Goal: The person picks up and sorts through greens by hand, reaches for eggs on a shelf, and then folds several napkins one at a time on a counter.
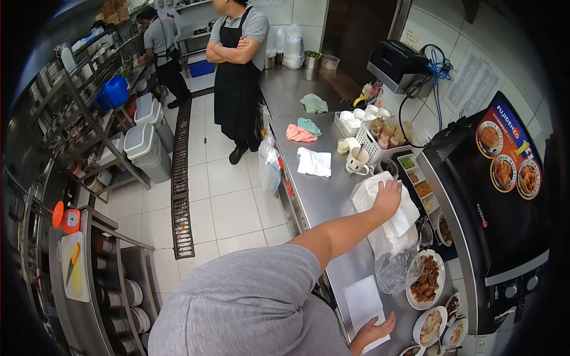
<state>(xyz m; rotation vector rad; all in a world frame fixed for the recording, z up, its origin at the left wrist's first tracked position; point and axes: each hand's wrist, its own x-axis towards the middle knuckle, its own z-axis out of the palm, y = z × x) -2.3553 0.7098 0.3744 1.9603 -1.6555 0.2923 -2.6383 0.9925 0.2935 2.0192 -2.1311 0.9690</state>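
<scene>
My left hand (388,200) reaches out over a stack of white paper napkins (405,215) on the steel counter (339,228); its fingers rest on the top napkin, and whether they pinch it is too small to tell. Nearer to me, my right hand (375,331) lies with fingers apart at the edge of a flat white paper sheet (363,301). A crumpled clear plastic bag (396,273) sits between the two hands, beside an oval dish of browned meat (426,280).
Bowls of food (430,326) stand right of my right hand. A black microwave (475,178) overhangs the right side. A mug (357,161), a white basket (369,145) and cloths (301,133) are farther along. One person (237,71) stands with arms crossed; another (161,44) works behind.
</scene>
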